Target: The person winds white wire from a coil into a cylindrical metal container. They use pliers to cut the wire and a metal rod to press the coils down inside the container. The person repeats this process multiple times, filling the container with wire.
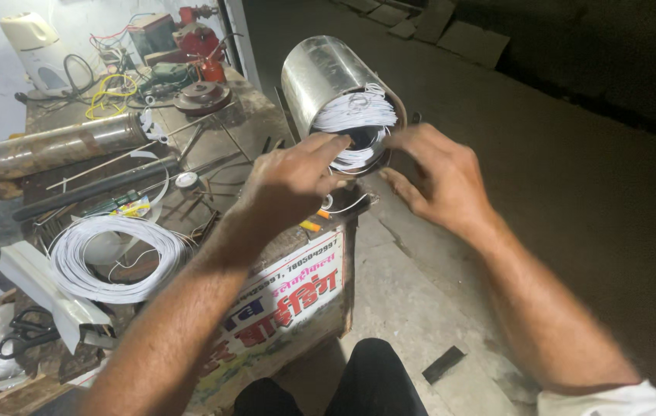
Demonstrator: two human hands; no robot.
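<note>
A cluttered table [251,115] fills the left of the view. At its 7 o'clock lies a loose coil of white wire [116,258], with black scissors [24,333] beyond the edge at 8 o'clock. A long rusty cylinder [55,146] lies at 10 o'clock, a dark rod [89,191] just below it. At 11 o'clock stands a cream kettle [34,48]; at 12 o'clock a red machine [199,38] and a round brown disc [202,95]. A printed sign [286,296] covers the table's front. A small dark block [443,364] lies on the concrete floor [574,177] at 5 o'clock

Wire windings [356,115] in metal cylinder [320,73] — wire coil [116,258] left (on workbench [259,123]).
</note>
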